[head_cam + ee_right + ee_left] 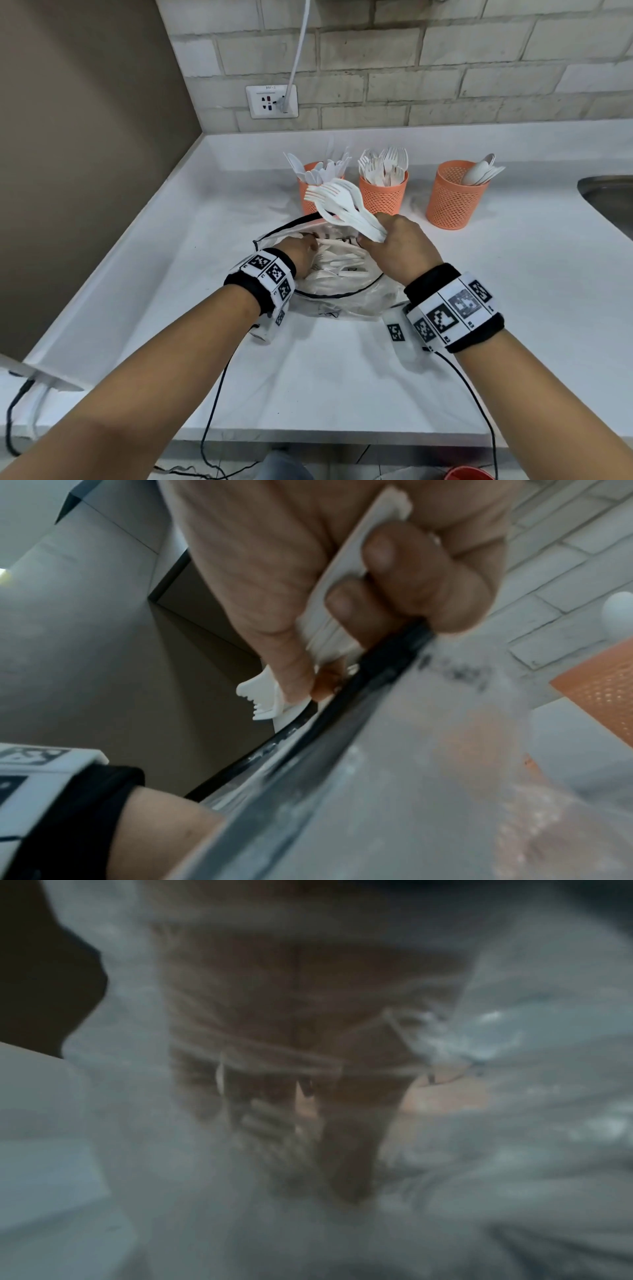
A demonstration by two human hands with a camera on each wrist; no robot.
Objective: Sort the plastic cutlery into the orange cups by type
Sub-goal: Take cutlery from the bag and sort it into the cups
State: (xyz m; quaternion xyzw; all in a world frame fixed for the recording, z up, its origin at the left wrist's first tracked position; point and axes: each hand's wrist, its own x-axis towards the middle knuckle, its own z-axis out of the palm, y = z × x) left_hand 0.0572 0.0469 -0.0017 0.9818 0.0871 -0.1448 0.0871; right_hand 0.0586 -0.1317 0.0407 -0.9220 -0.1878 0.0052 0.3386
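Three orange mesh cups stand at the back of the white counter (342, 377). The left cup (306, 202) holds knives, the middle cup (383, 197) forks, the right cup (452, 200) spoons. My right hand (387, 236) grips a bundle of white forks (337, 202) by the handles, their tines pointing left in front of the left cup. The right wrist view shows its fingers (346, 601) curled round those handles (342, 569). My left hand (303, 251) reaches into a clear plastic bag (359, 301) among loose white cutlery (342, 263). In the left wrist view it (308, 1056) is blurred behind plastic.
A wall socket (271, 101) with a white cable plugged in sits above the counter. A steel sink (609, 195) is cut off at the right edge. A brown wall borders the left side. Black wires hang from both wrists over the front edge. A red cup (469, 474) stands below.
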